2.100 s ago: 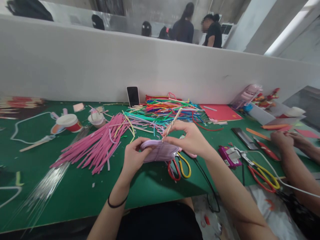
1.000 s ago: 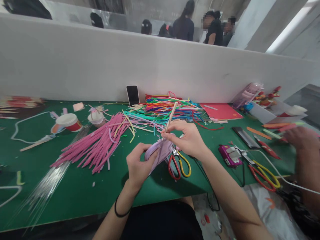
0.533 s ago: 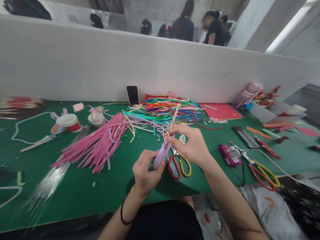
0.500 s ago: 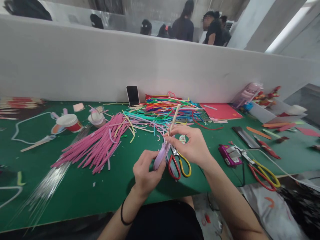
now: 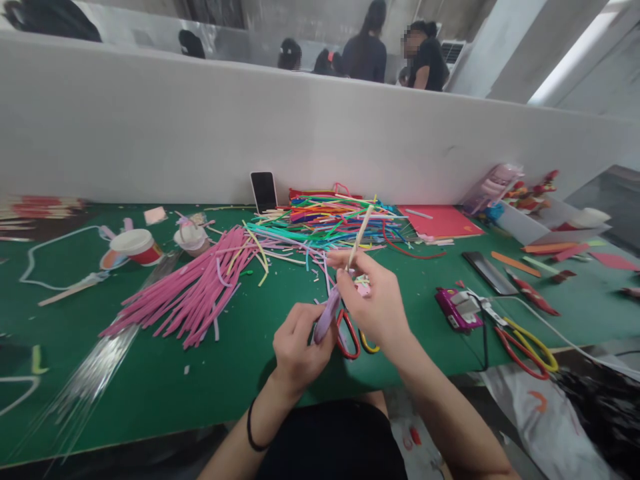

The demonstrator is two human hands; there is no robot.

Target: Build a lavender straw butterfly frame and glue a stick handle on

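My left hand point(image 5: 303, 343) pinches a flat lilac piece point(image 5: 327, 319), its fingers and thumb closed on the edges. My right hand point(image 5: 373, 293) is just above and to the right, thumb and fingers closed round a thin pale wooden stick point(image 5: 361, 233) that points up and away. The stick's lower end is hidden by the fingers, so I cannot tell whether it touches the lilac piece. Under my hands lie scissors with one red and one yellow handle point(image 5: 349, 337), partly covered. A small pile of pale bits point(image 5: 364, 285) shows beside the right fingers.
Pink fuzzy strips point(image 5: 190, 287) lie left, over clear thin rods point(image 5: 95, 373). A multicoloured heap of strips point(image 5: 325, 223) sits at the back by a phone point(image 5: 263, 191). Right are a purple box point(image 5: 457, 310), more scissors point(image 5: 525, 347) and a white box point(image 5: 545, 223). A paper cup point(image 5: 137, 247) stands left.
My right hand has turned, and the stick in it now leans further right. It covers more of the scissors' yellow handle. My left hand has shifted slightly right with the lilac piece.
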